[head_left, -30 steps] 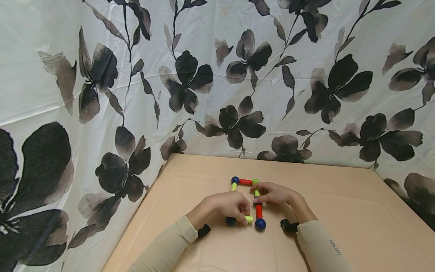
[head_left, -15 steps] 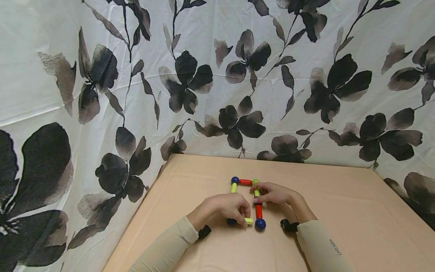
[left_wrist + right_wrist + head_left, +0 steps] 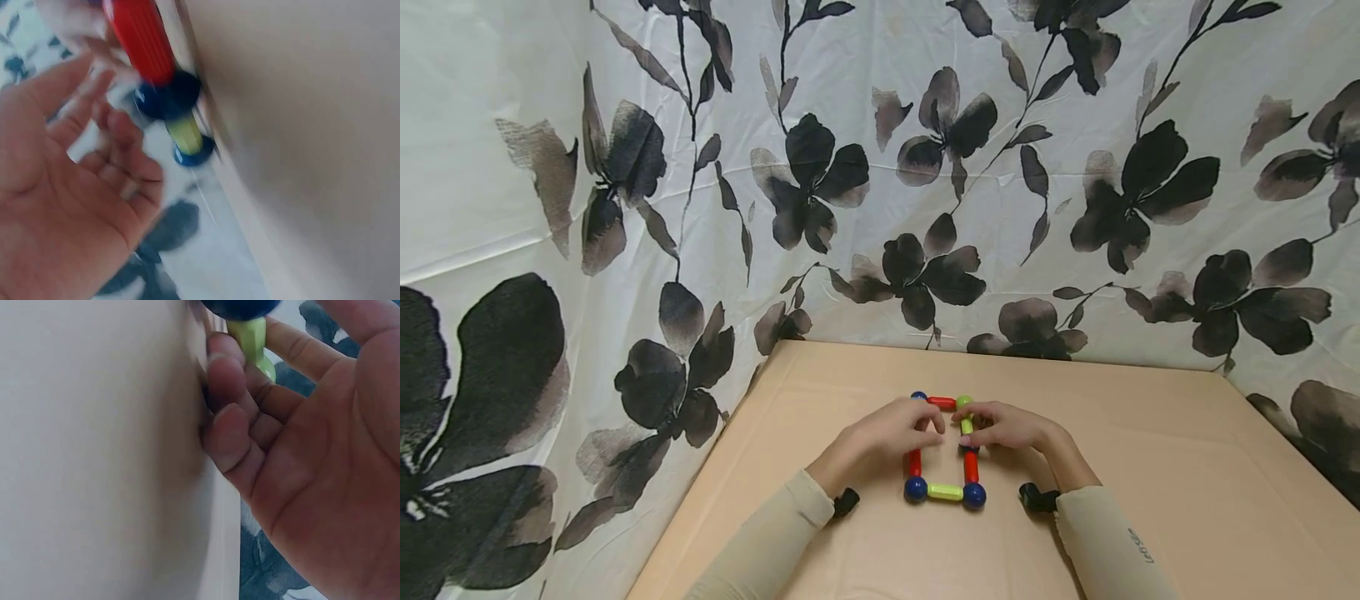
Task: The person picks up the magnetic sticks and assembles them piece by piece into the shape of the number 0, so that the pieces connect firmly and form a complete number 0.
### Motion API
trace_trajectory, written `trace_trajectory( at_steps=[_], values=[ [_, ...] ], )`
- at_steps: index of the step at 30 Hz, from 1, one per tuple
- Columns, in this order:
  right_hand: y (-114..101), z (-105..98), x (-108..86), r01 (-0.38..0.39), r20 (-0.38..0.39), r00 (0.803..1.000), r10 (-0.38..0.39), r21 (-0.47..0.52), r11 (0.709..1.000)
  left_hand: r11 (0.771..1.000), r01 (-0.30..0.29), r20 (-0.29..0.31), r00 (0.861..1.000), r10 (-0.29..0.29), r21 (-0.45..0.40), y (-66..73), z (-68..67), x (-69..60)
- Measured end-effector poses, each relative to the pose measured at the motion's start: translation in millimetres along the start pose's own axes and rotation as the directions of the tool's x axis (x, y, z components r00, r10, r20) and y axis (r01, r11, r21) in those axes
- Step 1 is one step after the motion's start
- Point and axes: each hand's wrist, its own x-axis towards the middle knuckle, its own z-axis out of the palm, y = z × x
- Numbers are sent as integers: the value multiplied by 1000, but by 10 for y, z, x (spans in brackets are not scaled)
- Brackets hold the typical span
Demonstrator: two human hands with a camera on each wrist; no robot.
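Magnetic rods and balls form a closed rectangle on the table in the head view. Its near side is a yellow-green rod (image 3: 945,492) between a blue ball (image 3: 915,489) and another blue ball (image 3: 973,496). Over the left side hovers my left hand (image 3: 891,429), fingers loosely bent and holding nothing; it hides part of that side, where a red rod (image 3: 142,40) shows in the left wrist view. My right hand (image 3: 1011,423) holds the right side's yellow-green rod (image 3: 966,426), fingers and thumb around it, below a green ball (image 3: 964,402).
A tan table (image 3: 1120,450) lies under the rectangle. Behind and to the left hangs a white cloth (image 3: 820,275) with dark flower prints. A black wrist camera (image 3: 1037,498) sits beside the right sleeve, another camera (image 3: 846,503) beside the left.
My left hand has let go of the near yellow-green rod and moved away from me along the left side. That rod now spans both near blue balls. My right hand has stayed put.
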Motion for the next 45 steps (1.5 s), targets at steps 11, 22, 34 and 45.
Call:
trace_trajectory(
  at_steps=[11, 22, 34, 45],
  values=[
    [61, -13, 16, -5, -12, 1000, 7, 171, 985, 950, 219, 66, 976, -209, -222, -311, -90, 64],
    [-10, 61, 55, -30, -71, 996, 46, 206, 978, 938, 248, -4, 966, -257, -244, -350, -35, 134],
    [-19, 72, 72, -40, -92, 994, 61, 205, 978, 947, 248, -35, 965, -260, -204, -342, -18, 151],
    [-48, 78, 53, -24, -115, 992, 46, 189, 982, 943, 252, -33, 964, -265, -219, -305, -19, 144]
  ],
)
